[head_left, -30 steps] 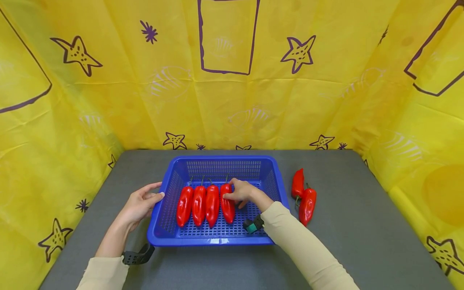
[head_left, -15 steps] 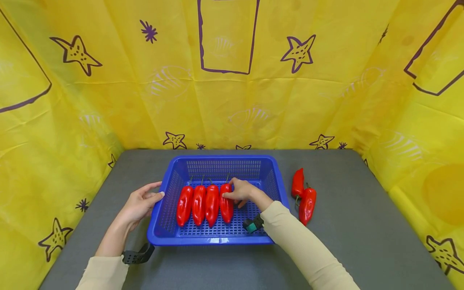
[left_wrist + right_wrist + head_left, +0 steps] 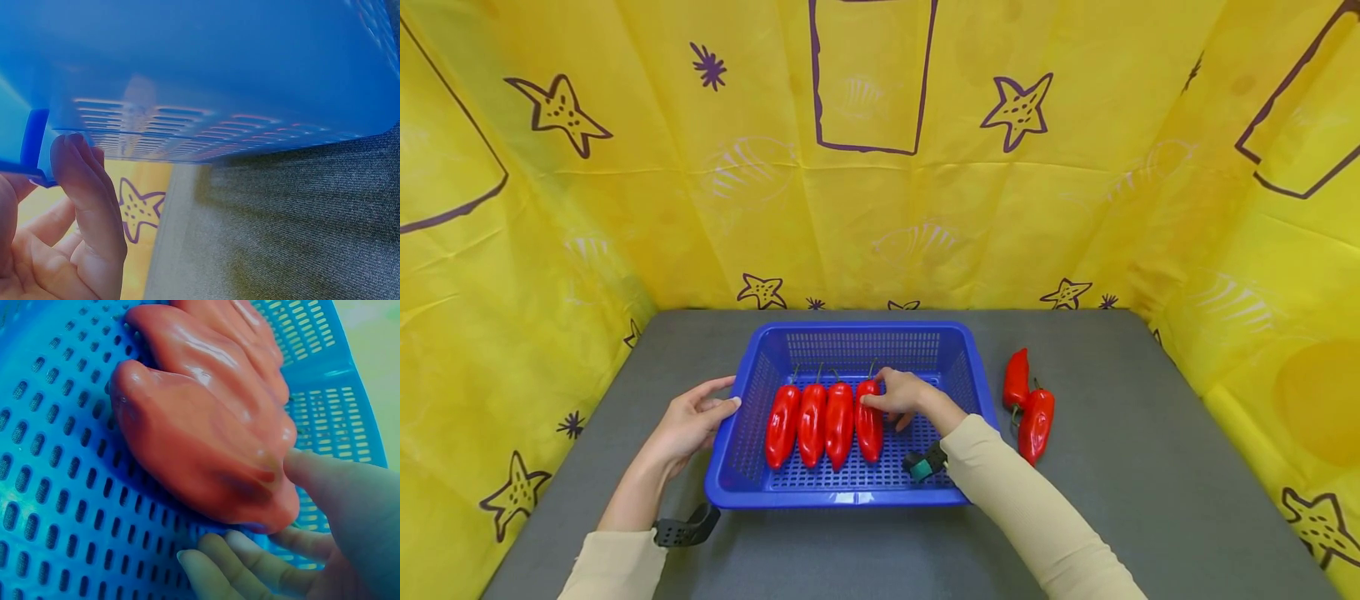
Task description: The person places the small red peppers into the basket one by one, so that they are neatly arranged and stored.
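Note:
A blue plastic basket [image 3: 850, 499] with slotted walls sits on the table. Inside, several red peppers [image 3: 812, 425] lie side by side in a row, stems toward the far wall. My left hand [image 3: 694, 425] grips the basket's left rim, and the left wrist view shows fingers [image 3: 84, 187] under that rim. Over the rightmost pepper [image 3: 869, 425] in the row, my right hand [image 3: 904, 397] pinches its stem end between thumb and fingers. From the right wrist, that same pepper [image 3: 187, 444] rests on the perforated floor, close against its neighbour.
Two more red peppers, one farther back [image 3: 1017, 379] and one nearer [image 3: 1036, 427], lie on the grey table [image 3: 1135, 450] right of the basket. A yellow cloth [image 3: 880, 217] with starfish drawings encloses the table at the back and sides.
The rightmost pepper has shifted slightly left toward the others, with my right hand on it. My left hand and the basket have stayed put.

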Tool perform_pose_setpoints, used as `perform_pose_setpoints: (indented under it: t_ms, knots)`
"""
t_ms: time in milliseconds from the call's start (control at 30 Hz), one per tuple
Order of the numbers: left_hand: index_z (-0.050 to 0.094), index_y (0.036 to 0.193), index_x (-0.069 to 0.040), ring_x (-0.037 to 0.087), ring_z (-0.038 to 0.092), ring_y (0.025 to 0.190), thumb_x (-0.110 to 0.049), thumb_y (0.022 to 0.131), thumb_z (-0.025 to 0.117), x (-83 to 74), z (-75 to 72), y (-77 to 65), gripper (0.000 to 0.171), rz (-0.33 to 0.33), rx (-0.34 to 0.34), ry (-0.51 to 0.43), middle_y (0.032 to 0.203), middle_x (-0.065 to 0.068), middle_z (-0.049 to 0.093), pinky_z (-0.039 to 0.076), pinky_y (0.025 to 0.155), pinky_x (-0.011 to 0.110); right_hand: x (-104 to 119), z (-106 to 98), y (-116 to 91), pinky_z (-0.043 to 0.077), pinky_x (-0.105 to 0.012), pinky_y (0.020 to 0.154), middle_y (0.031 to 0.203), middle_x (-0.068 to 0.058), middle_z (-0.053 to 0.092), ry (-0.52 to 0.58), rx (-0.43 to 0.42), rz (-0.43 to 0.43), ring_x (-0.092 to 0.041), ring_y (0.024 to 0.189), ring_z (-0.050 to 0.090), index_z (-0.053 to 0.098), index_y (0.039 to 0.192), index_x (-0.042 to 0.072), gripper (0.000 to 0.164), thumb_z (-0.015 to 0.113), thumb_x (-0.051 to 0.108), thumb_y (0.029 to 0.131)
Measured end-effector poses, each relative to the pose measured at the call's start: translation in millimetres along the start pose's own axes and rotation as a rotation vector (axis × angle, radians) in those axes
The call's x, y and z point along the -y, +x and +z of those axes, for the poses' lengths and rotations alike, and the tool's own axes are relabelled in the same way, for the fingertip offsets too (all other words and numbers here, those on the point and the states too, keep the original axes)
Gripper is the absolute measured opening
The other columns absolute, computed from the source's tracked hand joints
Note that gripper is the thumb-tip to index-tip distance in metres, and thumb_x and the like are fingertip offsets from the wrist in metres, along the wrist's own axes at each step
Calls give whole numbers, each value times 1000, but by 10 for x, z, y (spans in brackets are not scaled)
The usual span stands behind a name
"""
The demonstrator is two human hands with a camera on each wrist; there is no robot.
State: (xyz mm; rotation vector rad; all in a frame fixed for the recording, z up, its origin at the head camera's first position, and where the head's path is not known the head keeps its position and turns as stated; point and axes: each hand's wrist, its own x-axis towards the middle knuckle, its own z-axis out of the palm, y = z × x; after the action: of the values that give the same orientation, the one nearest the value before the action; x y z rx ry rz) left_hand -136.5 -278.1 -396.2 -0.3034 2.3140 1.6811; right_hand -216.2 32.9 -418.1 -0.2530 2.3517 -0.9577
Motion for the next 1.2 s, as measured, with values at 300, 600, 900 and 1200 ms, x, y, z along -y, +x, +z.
perform_pose_setpoints:
  t_ms: [300, 600, 900, 1200]
  knots:
    - [30, 142, -8, 24, 68, 81, -34, 89, 60, -2, 12, -5, 66, -6, 4, -8, 99, 13, 65, 56, 70, 41, 78, -132, -34, 56, -36, 55, 81, -17, 62, -105, -24, -46, -27, 70, 65, 42, 131, 4, 51, 57, 30, 90]
    - [30, 142, -8, 24, 68, 82, -31, 90, 59, -3, 9, 7, 64, 3, 6, -15, 99, 12, 65, 56, 70, 41, 206, -317, -166, 54, -31, 53, 90, -9, 64, -224, -96, -173, -28, 59, 66, 48, 127, 5, 45, 58, 29, 90]
    - [28, 143, -7, 24, 68, 82, -29, 91, 57, -6, 2, 14, 63, 10, 16, -26, 99, 11, 65, 56, 70, 42, 289, -453, -315, 48, -26, 62, 87, -5, 65, -287, -167, -325, -13, 64, 58, 52, 122, 4, 42, 59, 28, 89]
    - [29, 142, -8, 24, 68, 81, -29, 91, 58, -9, 5, 2, 63, 10, 14, -29, 97, 11, 66, 56, 70, 41, 296, -611, -494, 49, -26, 64, 99, -5, 66, -244, -246, -398, -11, 71, 60, 52, 124, 10, 40, 58, 30, 90]
